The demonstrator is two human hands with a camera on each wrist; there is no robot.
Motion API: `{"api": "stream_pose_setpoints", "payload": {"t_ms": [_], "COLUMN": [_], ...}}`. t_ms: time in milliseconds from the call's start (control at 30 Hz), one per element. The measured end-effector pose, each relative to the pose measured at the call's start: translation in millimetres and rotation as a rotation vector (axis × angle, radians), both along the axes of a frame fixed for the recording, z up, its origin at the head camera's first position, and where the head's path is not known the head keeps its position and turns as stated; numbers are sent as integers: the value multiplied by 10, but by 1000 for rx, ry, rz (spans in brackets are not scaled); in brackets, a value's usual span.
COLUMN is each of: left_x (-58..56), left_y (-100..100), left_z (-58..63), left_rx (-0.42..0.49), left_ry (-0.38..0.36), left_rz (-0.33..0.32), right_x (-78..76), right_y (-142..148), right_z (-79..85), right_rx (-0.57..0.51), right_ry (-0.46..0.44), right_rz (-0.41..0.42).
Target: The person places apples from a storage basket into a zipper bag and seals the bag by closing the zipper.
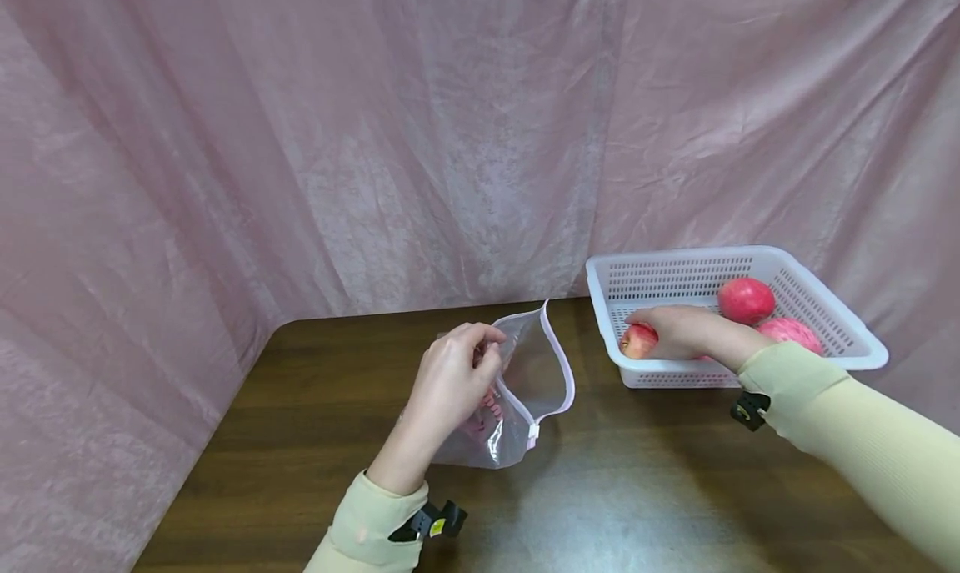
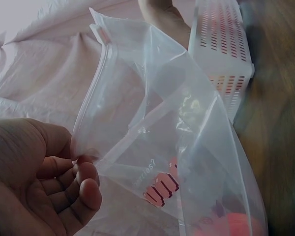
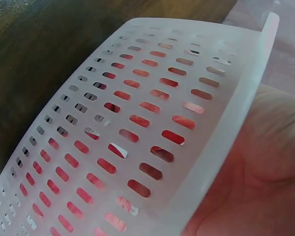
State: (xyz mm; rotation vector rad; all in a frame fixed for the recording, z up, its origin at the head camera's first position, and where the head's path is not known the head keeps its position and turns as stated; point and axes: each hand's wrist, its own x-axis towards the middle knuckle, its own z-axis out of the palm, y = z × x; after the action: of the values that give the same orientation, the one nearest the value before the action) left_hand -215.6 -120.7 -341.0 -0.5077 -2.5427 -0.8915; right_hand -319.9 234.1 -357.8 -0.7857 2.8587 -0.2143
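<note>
Left hand [image 1: 450, 377] pinches rim of clear, crinkly plastic zip bag [image 1: 476, 449] between thumb and curled fingers; bag mouth gapes, red print on side, sits on glossy wood-grain table [image 1: 300, 431]. Right hand [image 1: 678, 331] reaches inside white slotted plastic basket [image 1: 678, 379], fingers bent round smooth, roundish red-yellow apple [image 1: 634, 342] at near-left corner. Smooth red fruit [image 1: 746, 300], streaky pink fruit [image 1: 791, 332] on basket's right side.

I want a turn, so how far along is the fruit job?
The zip bag is already open, with something red seemingly inside. In hand: the left hand holds the bag's edge, and the right hand grips an apple in the basket. Probably remaining: the red fruit and pink fruit also there; more may be hidden.
</note>
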Motion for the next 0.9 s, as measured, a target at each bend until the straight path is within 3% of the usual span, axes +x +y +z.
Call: {"api": "stream_pose_setpoints", "payload": {"t_ms": [467,900], "left_x": [-3,11], "left_y": [13,22], "left_z": [-5,-11], "left_rx": [-3,2], "left_ry": [36,39], "left_rz": [-1,1], "right_x": [3,81], "right_y": [-9,17], "right_z": [-62,65], "right_rx": [-39,-146], "right_ry": [77,105], "right_rz": [-24,-186]}}
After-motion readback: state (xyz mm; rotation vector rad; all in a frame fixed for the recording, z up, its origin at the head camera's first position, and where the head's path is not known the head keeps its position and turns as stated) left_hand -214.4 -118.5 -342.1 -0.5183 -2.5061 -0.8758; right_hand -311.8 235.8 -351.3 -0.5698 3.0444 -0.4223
